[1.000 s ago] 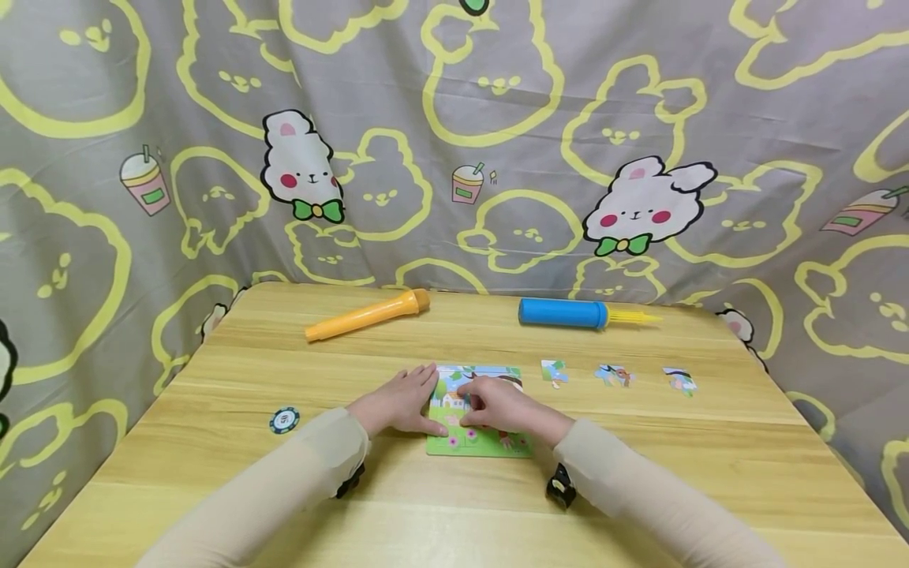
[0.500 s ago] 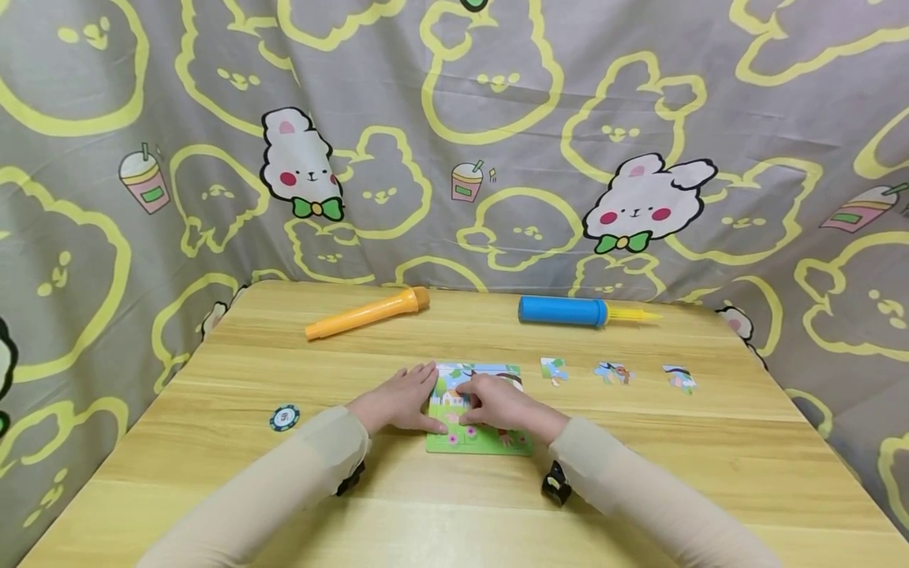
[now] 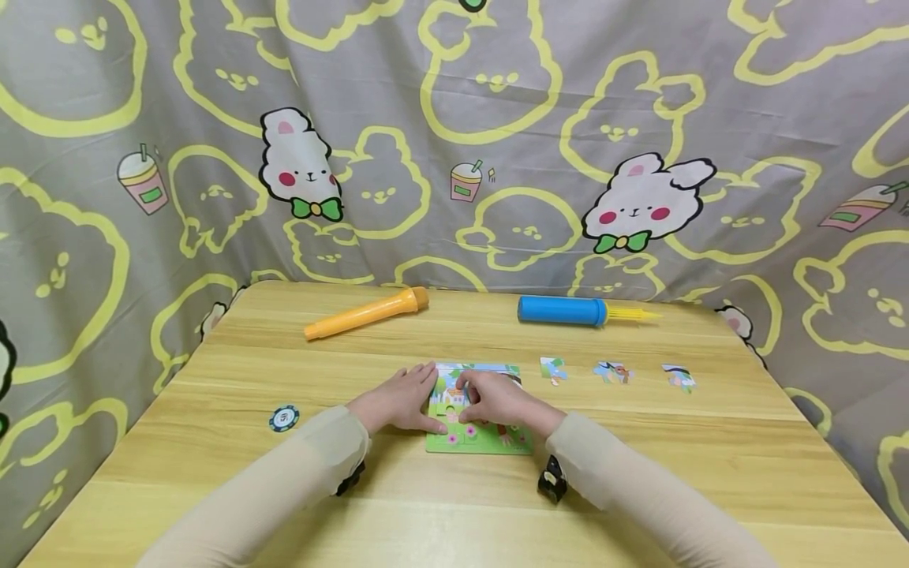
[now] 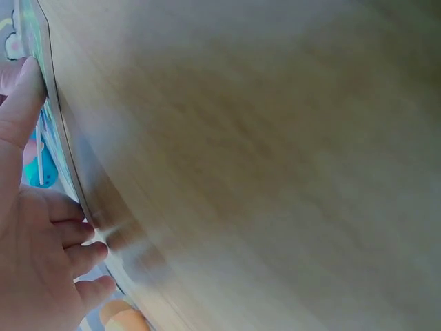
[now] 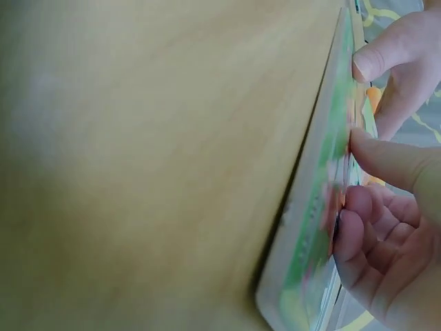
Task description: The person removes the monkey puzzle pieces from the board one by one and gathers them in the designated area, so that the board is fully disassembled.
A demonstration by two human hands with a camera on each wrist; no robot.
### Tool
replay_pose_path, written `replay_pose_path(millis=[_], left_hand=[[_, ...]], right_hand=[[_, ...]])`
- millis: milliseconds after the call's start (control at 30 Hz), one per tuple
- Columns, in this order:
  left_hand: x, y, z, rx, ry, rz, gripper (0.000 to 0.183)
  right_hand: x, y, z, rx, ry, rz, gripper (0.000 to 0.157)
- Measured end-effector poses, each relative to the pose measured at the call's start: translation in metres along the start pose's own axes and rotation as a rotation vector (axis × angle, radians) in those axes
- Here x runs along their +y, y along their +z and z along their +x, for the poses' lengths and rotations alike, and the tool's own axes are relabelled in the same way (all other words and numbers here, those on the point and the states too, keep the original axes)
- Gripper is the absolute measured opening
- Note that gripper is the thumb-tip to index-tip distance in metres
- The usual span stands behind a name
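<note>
A jigsaw puzzle board [image 3: 490,444] with a cartoon garden scene lies flat on the table in the head view. My left hand [image 3: 399,401] rests along its left edge, fingers straight and thumb on the near left part. Over the middle of the board, my right hand [image 3: 499,398] pinches a puzzle piece [image 3: 452,396] with a white house and orange roof between thumb and curled index finger. A gap shows at that piece's lower edge. In the right wrist view, the right fingertips [image 5: 350,231] are right at the picture surface; much of the board hides behind them.
Three loose puzzle pieces, one being a bird piece [image 3: 614,373], lie in a row to the right. An orange toy microphone [image 3: 365,314] and a blue hand pump [image 3: 562,311] lie at the back. A poker chip [image 3: 284,419] lies at left. A patterned curtain [image 3: 398,102] hangs behind.
The house piece has shifted a little under my right fingers, and a gap has appeared at its lower edge. My right wrist has moved slightly left; the left hand stays still.
</note>
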State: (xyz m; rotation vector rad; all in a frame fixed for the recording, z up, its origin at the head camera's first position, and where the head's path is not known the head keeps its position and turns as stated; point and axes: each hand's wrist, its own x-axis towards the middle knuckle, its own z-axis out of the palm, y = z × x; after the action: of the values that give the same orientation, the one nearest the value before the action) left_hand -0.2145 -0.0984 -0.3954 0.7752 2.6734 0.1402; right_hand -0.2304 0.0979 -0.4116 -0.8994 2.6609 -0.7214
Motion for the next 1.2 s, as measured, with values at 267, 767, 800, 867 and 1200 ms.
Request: replay_pose_path(millis=[267,767,800,867,1200], left_hand=[[0.002,-0.002,0.0,-0.004,-0.007,-0.007,0.098],[0.001,0.0,0.003,-0.001,0.0,0.016,0.098],[0.001,0.0,0.002,0.0,0.001,0.016,0.098],[0.001,0.0,0.002,0.0,0.002,0.019,0.098],[0.001,0.001,0.0,-0.006,-0.004,0.018,0.098]], right_hand=[[0.005,-0.003,-0.001,0.007,0.052,0.288,0.009],[0.017,-0.027,-0.017,0.057,0.135,0.637,0.012],[0.019,-0.031,-0.02,0.069,0.141,0.635,0.013],[0.024,-0.038,-0.028,0.092,0.154,0.614,0.014],[0.071,-0.059,-0.078,0.157,0.159,0.444,0.01]])
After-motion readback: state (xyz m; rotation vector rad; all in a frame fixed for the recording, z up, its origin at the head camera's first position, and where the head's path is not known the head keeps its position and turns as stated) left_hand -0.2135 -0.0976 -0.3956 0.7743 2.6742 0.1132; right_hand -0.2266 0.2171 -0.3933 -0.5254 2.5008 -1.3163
